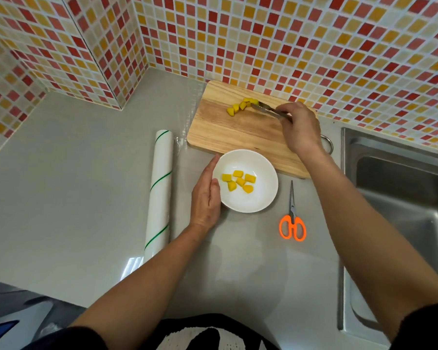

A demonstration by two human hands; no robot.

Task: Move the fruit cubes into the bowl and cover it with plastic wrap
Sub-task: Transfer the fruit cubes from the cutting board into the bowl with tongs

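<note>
A white bowl [258, 198] stands on the grey counter and holds several yellow fruit cubes [239, 182]. My left hand [205, 195] rests flat against the bowl's left side, fingers together. More yellow fruit cubes [235, 108] lie at the far end of a wooden cutting board [238, 135]. My right hand [301, 127] grips metal tongs [271, 109], whose tips touch the cubes on the board. A roll of plastic wrap [159, 188] with green stripes lies left of the bowl.
Orange-handled scissors [292, 218] lie on the counter right of the bowl. A steel sink [400, 198] fills the right side. Mosaic-tiled walls [238, 34] bound the counter at the back and left.
</note>
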